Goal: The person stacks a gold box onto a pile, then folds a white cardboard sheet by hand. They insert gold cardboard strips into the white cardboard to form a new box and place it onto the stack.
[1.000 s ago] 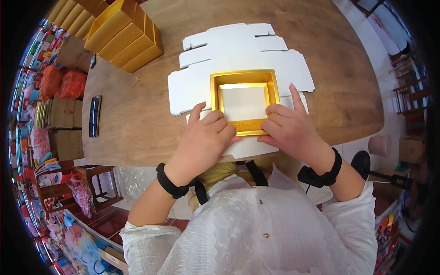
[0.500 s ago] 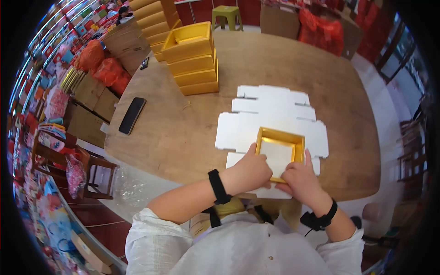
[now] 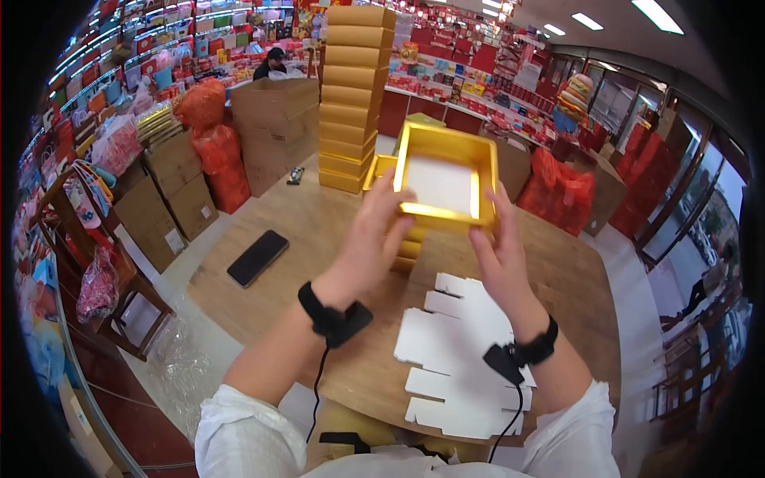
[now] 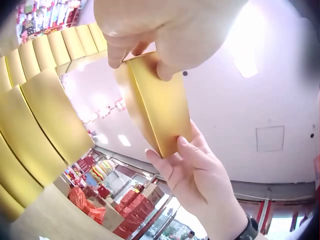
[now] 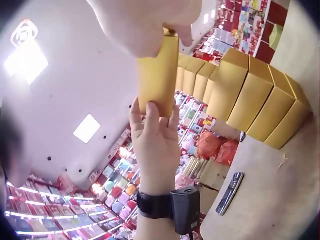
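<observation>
A gold open-topped box [image 3: 446, 177] with a white bottom is held up above the table, tilted toward me. My left hand [image 3: 370, 239] grips its left side, thumb on the near outer wall and fingers over the rim. At the opposite side my right hand [image 3: 502, 251] holds it the same way. Both wrist views show the smooth gold outer wall [image 4: 160, 105] between the two hands. Behind the raised box, a short stack of gold boxes [image 3: 408, 248] is partly hidden; the right wrist view shows that stack [image 5: 255, 95] more fully.
Flat white cardboard blanks [image 3: 458, 334] lie on the wooden table [image 3: 335, 358] below the hands. A phone [image 3: 258, 258] rests on the left. Farther back rises a tall stack of gold boxes [image 3: 355, 95]. Cardboard cartons [image 3: 275, 127] and red bags [image 3: 555, 191] stand beyond the table.
Both hands have lifted the gold box off the white cardboard and carried it forward and up toward the short stack. The head view has tilted up, showing more of the room.
</observation>
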Action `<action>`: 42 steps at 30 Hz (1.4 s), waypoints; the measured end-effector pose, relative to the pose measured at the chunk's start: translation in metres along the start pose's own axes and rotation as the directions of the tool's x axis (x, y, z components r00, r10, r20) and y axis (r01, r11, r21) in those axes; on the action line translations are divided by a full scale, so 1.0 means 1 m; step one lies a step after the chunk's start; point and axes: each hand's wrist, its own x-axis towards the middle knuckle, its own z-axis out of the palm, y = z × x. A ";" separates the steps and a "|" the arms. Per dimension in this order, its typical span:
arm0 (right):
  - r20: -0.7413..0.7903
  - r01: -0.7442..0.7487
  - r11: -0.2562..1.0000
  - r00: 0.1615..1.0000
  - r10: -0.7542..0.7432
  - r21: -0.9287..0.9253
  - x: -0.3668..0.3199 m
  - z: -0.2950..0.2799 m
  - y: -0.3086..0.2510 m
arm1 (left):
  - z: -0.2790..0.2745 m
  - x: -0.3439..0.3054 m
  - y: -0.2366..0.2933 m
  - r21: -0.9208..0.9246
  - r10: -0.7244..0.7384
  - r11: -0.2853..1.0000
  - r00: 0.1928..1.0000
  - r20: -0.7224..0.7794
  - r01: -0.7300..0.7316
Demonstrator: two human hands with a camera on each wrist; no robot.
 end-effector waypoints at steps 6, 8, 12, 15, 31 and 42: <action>-0.046 0.019 0.997 0.999 -0.016 0.077 0.076 0.029 0.084 | -0.017 0.047 -0.083 -0.184 -0.259 0.947 0.965 0.040 0.262; -0.030 -0.075 0.995 0.997 0.077 0.065 0.076 0.038 0.116 | -0.021 0.048 -0.088 -0.039 -0.315 0.948 0.948 0.042 0.316; 0.017 -0.199 0.980 0.980 0.199 0.008 0.070 0.048 0.135 | -0.015 0.038 -0.118 0.011 -0.402 0.916 0.915 0.044 0.402; 0.023 -0.191 0.981 0.981 0.192 -0.029 0.068 0.047 0.129 | -0.015 0.036 -0.115 0.024 -0.414 0.910 0.906 0.084 0.413; 0.475 -0.304 0.787 0.661 0.580 -0.538 -0.241 -0.106 0.013 | 0.104 -0.163 0.092 0.076 -0.037 0.982 0.216 0.976 -0.172; 0.311 -0.165 0.668 0.788 0.531 -0.725 -0.301 -0.099 -0.036 | 0.115 -0.154 0.096 0.080 -0.077 0.997 0.156 0.985 -0.011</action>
